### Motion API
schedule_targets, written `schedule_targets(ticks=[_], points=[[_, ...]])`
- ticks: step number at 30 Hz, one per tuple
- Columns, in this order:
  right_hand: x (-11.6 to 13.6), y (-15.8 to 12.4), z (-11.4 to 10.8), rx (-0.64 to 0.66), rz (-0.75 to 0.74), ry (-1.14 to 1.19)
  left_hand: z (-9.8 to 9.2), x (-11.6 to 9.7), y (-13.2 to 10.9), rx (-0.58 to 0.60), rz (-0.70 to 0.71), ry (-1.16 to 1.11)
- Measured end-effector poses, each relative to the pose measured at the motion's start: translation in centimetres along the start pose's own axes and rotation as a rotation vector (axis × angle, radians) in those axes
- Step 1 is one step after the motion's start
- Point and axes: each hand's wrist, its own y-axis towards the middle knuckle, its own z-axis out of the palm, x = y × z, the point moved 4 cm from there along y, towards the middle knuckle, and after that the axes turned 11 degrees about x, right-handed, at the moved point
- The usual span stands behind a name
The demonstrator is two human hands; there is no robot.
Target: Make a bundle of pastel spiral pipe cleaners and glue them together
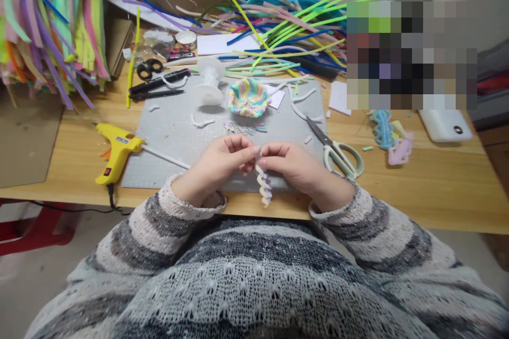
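Both the left hand (227,161) and the right hand (295,163) have their grip clamped on the upper end of one spiralled pale strip (263,185). Strip hangs at near edge of grey mat (167,127), lower tip over counter (417,190). Beyond: multicoloured pleated piece (247,94). Right: scissors (327,143). Left: yellow glue gun (114,152).

The left hand (228,156) and right hand (292,161) pinch the top of a dangling twisted strip (264,185), with a yellow glue gun (113,151), grey mat (170,122), scissors (328,143) and pastel ruffled bowl-shaped piece (248,99) around them.
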Motion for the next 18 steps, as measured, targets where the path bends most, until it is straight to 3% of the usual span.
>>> schedule_targets(ticks=[7, 12, 18], points=[[0.2, -0.2, 0.0, -0.006, -0.059, 0.037, -0.1, -0.5, -0.3, 0.007, 0.026, -0.021], [1.2, -0.6, 0.1, -0.077, -0.201, 0.046, 0.1, -0.9, -0.5, 0.008, 0.094, -0.022], [1.0, -0.8, -0.3, -0.001, -0.194, 0.136, -0.1, -0.9, -0.8, 0.052, 0.145, -0.053]])
